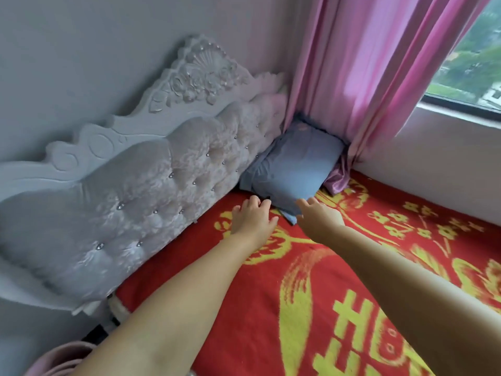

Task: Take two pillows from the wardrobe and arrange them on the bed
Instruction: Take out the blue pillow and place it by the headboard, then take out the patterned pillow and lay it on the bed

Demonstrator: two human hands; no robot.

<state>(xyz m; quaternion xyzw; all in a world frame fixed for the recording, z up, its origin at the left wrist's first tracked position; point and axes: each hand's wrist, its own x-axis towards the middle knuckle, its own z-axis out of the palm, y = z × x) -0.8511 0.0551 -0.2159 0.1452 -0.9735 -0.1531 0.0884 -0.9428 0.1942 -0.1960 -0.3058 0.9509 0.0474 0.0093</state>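
A blue pillow (294,169) leans in the far corner of the bed (244,308), against the tufted headboard (162,185) and the pink curtain. My left hand (250,217) hovers just in front of the pillow's near left corner, fingers spread, holding nothing. My right hand (320,215) reaches to the pillow's near right edge, fingers apart and close to the fabric. Only this one pillow is in view.
The bed carries a red blanket with yellow patterns. A pink curtain (366,77) hangs down to the mattress behind the pillow. A window (471,58) and its sill run along the right. Some pink cloth (59,359) shows at the lower left.
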